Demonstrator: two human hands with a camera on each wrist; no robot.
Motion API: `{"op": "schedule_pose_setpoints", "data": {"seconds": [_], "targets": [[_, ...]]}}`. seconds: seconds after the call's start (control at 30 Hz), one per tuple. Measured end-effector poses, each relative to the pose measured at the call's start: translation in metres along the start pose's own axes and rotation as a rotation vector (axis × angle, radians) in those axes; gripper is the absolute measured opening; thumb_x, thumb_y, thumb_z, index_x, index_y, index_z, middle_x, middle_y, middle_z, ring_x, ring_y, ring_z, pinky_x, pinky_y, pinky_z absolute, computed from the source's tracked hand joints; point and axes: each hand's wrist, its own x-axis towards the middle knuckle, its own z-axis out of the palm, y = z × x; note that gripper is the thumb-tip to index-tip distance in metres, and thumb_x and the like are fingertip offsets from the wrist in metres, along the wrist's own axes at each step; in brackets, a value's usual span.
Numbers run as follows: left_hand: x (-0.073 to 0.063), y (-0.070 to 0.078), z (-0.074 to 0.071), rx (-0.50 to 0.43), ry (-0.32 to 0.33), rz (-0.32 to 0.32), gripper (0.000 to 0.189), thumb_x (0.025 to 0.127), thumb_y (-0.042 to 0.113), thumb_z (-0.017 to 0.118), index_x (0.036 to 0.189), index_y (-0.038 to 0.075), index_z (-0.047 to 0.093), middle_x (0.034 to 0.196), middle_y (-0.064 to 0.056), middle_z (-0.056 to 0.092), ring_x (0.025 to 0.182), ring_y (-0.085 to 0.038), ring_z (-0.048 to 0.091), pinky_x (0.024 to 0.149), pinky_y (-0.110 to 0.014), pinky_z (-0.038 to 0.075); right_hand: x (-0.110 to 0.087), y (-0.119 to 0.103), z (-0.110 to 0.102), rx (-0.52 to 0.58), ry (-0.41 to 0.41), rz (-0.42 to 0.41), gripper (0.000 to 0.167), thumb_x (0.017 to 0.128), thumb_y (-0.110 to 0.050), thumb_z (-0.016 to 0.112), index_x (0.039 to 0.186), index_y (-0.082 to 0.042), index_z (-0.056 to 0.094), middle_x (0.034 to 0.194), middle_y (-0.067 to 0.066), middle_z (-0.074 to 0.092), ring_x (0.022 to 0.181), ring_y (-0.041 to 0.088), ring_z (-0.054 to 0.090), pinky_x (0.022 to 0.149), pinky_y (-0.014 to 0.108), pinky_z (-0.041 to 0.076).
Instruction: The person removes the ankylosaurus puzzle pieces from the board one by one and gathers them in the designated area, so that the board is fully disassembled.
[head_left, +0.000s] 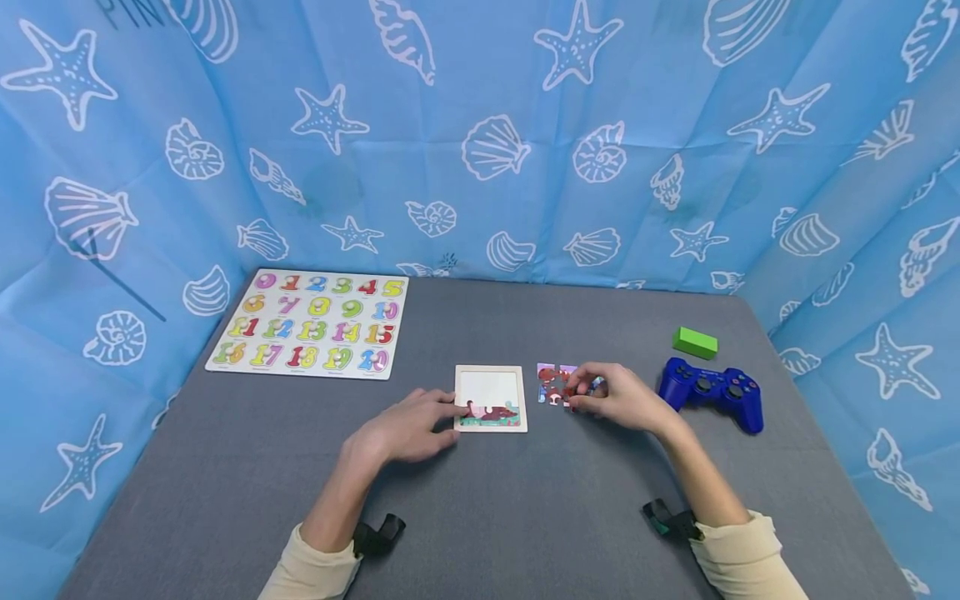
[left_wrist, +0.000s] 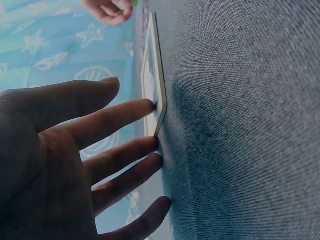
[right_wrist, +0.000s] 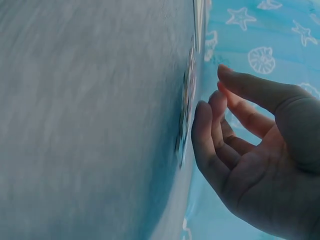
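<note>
A small square wooden puzzle tray (head_left: 487, 386) lies flat on the grey table, its lower part filled with pieces picturing something brown on green. My left hand (head_left: 408, 425) is at the tray's left edge; its fingers are fairly straight, and the index fingertip (left_wrist: 147, 105) rests at the tray rim. To the right of the tray, loose jigsaw pieces (head_left: 551, 385) with red-brown and purple print lie close together. Over their right side hovers my right hand (head_left: 618, 396), fingers loosely bent. In the right wrist view, thumb and fingertips stand just off the pieces (right_wrist: 186, 107), nothing visible between them.
A white number puzzle board (head_left: 300, 372) lies at the back left. On the right are a blue game controller (head_left: 712, 389) and, behind it, a green block (head_left: 695, 342). A blue curtain (head_left: 450, 167) with shells and starfish hangs along the table's back and sides.
</note>
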Motion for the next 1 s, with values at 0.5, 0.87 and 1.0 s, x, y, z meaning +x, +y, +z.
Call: {"op": "schedule_pose_setpoints", "data": {"seconds": [0.5,0.87,1.0], "targets": [[0.0,0.003,-0.001,0.018,-0.006,0.006,0.048,0.108,0.029,0.066,0.153,0.012,0.063,0.161,-0.012,0.055,0.151,-0.032,0.051,0.124,-0.056,0.044,0.02,-0.028,0.028,0.186,-0.072,-0.071,0.024,0.101,-0.008,0.076,0.119,0.006,0.069,0.103,0.016,0.067,0.073,0.014,0.066,0.066,0.032,0.062],[-0.004,0.016,-0.001,0.053,-0.044,0.016,0.055,0.109,0.034,0.064,0.159,0.011,0.057,0.161,-0.011,0.057,0.147,-0.027,0.057,0.122,-0.054,0.047,0.042,-0.046,0.051,0.209,-0.113,-0.119,0.021,0.102,-0.009,0.075,0.118,0.005,0.071,0.102,0.016,0.07,0.072,0.024,0.068,0.066,0.036,0.063],[-0.007,0.026,0.003,0.048,-0.072,0.062,0.058,0.11,0.034,0.063,0.161,0.008,0.053,0.17,-0.01,0.05,0.157,-0.026,0.05,0.128,-0.051,0.042,0.053,-0.052,0.059,0.204,-0.134,-0.13,0.02,0.102,-0.009,0.073,0.118,0.004,0.072,0.103,0.016,0.072,0.074,0.023,0.069,0.066,0.037,0.063]]}}
